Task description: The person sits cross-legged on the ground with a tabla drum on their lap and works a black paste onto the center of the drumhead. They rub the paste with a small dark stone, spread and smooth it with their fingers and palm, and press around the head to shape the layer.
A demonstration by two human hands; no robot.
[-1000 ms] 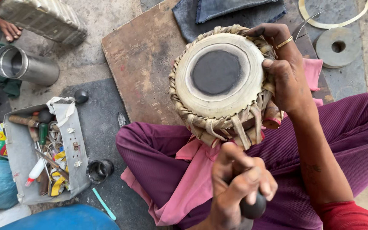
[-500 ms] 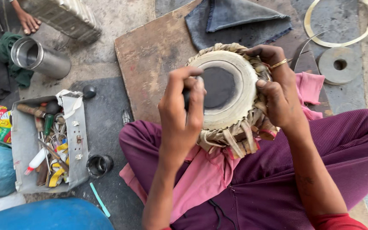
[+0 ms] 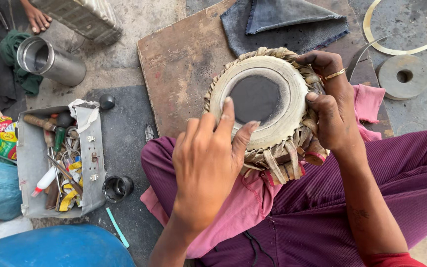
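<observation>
Left hand (image 3: 208,163) flat and open on the near edge of the small drum (image 3: 265,106), fingers spread, tips touching the pale skin just beside the round black patch (image 3: 255,99). Nothing gripped in it. Right hand (image 3: 329,106) curled round the drum's side at about 3 o'clock, thumb on the rim, fingers hooked over the woven straps (image 3: 277,163), gold ring (image 3: 334,74) on one finger. Holding the drum steady on the lap, on a pink cloth (image 3: 233,217) over purple trousers (image 3: 371,183).

Behind the drum at 12 o'clock: brown wooden board (image 3: 184,64) with dark blue cloth (image 3: 282,24) on it. Off at 9 o'clock: grey tool tray (image 3: 25,198) full of small tools. Shiny metal cup (image 3: 50,62) lying on its side at 10 o'clock. Grey round disc with a hole (image 3: 404,76) at 2 o'clock. Another person's hand (image 3: 38,17) far up at 11 o'clock.
</observation>
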